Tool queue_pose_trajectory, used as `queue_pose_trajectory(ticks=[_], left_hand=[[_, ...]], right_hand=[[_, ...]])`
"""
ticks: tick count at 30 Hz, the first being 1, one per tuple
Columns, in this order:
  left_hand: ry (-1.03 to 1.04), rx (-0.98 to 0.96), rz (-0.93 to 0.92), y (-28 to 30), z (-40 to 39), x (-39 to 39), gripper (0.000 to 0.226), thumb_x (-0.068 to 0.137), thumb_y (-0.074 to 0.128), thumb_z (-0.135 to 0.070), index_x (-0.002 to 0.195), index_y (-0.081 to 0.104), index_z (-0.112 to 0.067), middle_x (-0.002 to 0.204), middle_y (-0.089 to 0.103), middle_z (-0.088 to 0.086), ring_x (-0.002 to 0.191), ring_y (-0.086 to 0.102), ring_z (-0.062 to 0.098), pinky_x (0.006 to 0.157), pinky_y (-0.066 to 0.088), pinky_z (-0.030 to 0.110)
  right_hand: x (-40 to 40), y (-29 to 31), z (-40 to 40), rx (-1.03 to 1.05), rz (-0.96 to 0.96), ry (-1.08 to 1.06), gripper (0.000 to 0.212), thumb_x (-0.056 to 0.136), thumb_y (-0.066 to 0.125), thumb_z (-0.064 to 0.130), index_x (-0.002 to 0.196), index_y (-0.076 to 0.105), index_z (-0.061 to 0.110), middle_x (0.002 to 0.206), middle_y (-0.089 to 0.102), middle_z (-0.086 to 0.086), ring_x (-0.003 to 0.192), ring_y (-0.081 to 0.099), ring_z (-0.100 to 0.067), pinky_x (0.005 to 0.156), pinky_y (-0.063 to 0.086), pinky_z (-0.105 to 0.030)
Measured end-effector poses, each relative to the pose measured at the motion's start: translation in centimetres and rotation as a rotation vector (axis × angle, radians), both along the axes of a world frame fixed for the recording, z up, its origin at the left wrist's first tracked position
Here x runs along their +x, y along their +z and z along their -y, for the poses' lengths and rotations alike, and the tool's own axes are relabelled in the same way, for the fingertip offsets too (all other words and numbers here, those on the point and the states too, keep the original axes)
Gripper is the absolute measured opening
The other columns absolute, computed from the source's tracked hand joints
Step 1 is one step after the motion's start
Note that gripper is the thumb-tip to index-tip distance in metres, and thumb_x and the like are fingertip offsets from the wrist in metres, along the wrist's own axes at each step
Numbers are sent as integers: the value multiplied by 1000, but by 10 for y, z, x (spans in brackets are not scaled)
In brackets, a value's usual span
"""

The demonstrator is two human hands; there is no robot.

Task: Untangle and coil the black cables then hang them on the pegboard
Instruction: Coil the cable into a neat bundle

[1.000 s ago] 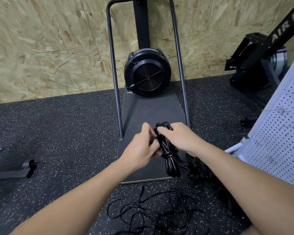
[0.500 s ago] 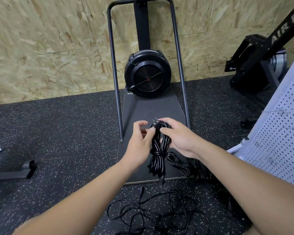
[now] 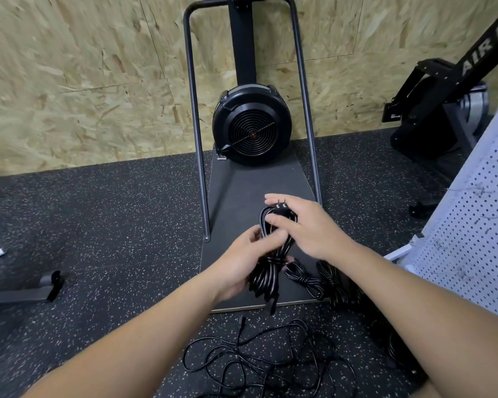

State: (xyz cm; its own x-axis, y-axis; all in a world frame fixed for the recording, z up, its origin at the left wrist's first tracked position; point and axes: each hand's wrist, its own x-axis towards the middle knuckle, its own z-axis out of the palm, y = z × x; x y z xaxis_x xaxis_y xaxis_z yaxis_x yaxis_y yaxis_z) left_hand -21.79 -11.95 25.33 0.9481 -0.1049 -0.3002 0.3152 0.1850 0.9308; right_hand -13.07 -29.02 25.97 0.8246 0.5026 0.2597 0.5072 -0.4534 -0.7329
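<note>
Two hands share one coiled cable (image 3: 270, 265): our left hand (image 3: 242, 265) grips the wrapped middle so the loops stay bunched, while our right hand (image 3: 305, 228) pinches the plug end, probably to tuck it in. More bundles (image 3: 322, 278) lie on the black platform (image 3: 242, 191); a tangled cable (image 3: 265, 357) sprawls on the speckled floor (image 3: 98, 225). The pegboard (image 3: 477, 231) stands at right.

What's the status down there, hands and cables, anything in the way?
Both hands gripping: left hand round the coiled cable, right hand at its plug end. Tangled cable loose on floor. Pegboard at right, nothing hung. Path clear.
</note>
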Motion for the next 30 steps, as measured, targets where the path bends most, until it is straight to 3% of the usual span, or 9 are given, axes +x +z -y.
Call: queue_pose_trajectory(ticks=[2,4,9,17,19,21,23,26,30], left_hand=[[-75,45,24,-3,-2,-1,51,102,77,-14,142,51,5,115,72,18,118,73,49,108,58,56],[-141,73,40,-2,2,-6,47,104,73,-7,144,48,-4,113,71,22,111,75,50,104,61,56],[-223,124,157,1,16,-15,53,108,66,-17,146,43,-46,104,67,19,78,67,40,87,63,68],[-354,-49,166,0,14,-25,79,114,60,-26,159,15,-71,108,66,24,73,63,34,71,62,48],[-351,-24,136,-5,14,-23,70,114,59,-28,159,21,-66,106,67,24,77,68,38,74,64,51],[-318,10,110,-11,15,-21,49,115,57,-29,158,37,-39,106,68,23,96,75,46,92,61,61],[-293,184,181,-17,12,-20,34,116,55,-32,146,51,-15,115,75,12,120,74,31,108,56,54],[-205,355,275,-23,13,-21,23,114,58,-38,132,65,-25,117,76,-17,108,68,3,99,49,26],[-118,318,315,-28,16,-16,23,112,63,-36,125,70,-18,107,76,-8,95,66,7,89,53,29]], right_hand=[[0,9,5,-24,10,-20,36,105,67,50,136,73,32,134,73,21,127,65,-1,114,51,-42],[-2,15,7,-130,96,-23,40,102,59,63,123,74,34,119,77,18,113,70,-9,101,56,-47],[-9,29,4,-44,177,32,34,107,59,54,95,70,23,89,74,7,82,69,-13,80,55,-48],[-11,36,-3,272,-118,-147,44,108,60,46,81,71,13,77,80,-2,72,79,-26,76,63,-57],[-11,32,-4,327,-209,-200,48,109,59,46,80,67,7,75,79,-8,70,80,-32,71,63,-64],[-9,29,-5,374,-290,-238,49,112,58,39,83,65,0,74,78,-12,67,81,-33,71,64,-64],[-6,30,-5,310,-232,-251,50,110,59,44,83,71,5,73,79,-6,69,81,-28,78,65,-57],[0,33,0,183,-144,-233,43,105,64,53,79,79,22,78,80,2,73,77,-24,83,62,-51],[10,33,13,280,-280,-155,31,101,75,46,89,82,19,89,83,-3,87,82,-30,92,62,-60]])
